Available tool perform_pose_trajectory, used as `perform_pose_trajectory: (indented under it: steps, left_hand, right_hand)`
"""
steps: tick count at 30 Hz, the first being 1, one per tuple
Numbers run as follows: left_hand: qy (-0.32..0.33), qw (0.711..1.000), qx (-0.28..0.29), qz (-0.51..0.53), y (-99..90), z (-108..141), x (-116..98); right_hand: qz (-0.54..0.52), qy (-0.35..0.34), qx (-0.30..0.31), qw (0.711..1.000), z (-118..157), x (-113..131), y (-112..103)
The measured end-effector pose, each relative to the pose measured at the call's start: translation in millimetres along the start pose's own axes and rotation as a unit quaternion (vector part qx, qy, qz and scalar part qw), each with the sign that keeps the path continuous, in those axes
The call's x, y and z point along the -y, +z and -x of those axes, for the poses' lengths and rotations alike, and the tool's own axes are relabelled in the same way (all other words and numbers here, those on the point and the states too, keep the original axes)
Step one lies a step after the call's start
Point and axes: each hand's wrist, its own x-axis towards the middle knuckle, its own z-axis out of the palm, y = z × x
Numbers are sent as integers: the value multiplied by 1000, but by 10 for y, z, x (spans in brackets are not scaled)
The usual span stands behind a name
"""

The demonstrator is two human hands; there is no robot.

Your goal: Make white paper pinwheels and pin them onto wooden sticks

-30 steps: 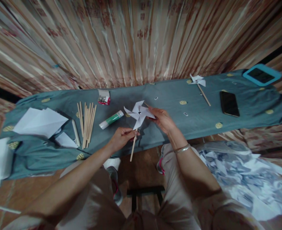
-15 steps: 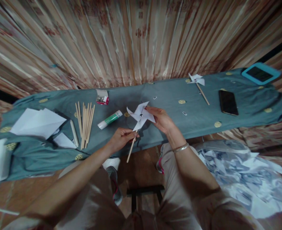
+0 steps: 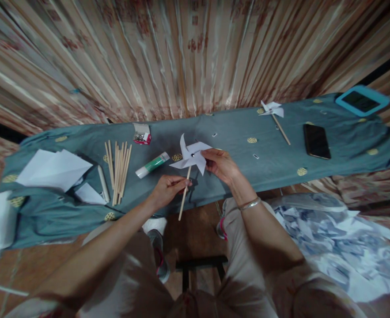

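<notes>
A white paper pinwheel with a small dark pin at its centre is held up over the near edge of the cloth-covered table. Its wooden stick slants downward between the thumb and fingers of my left hand. On the right side of the pinwheel, my right hand pinches a paper blade near the centre. A green and white glue stick lies left of the pinwheel. Behind it stands an open red and white box with small metal pieces.
Several wooden sticks, a white pen and paper sheets lie on the left. To the right are another pinwheel, a black phone and a blue-framed device. A bag of paper scraps sits below the table.
The pinwheel's blades have turned, and its stick is more upright. My right hand has shifted slightly along the blades; my left hand still grips the stick.
</notes>
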Motion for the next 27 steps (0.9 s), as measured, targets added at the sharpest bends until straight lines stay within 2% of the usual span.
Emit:
perform_pose_trajectory:
  steps: [14, 27]
  left_hand:
    - [1, 1000, -20, -4, 6, 1, -59]
    - [12, 999, -17, 34, 17, -9, -61]
  right_hand:
    - [-42, 49, 6, 998, 22, -40, 73]
    - [14, 65, 22, 998, 56, -54, 118]
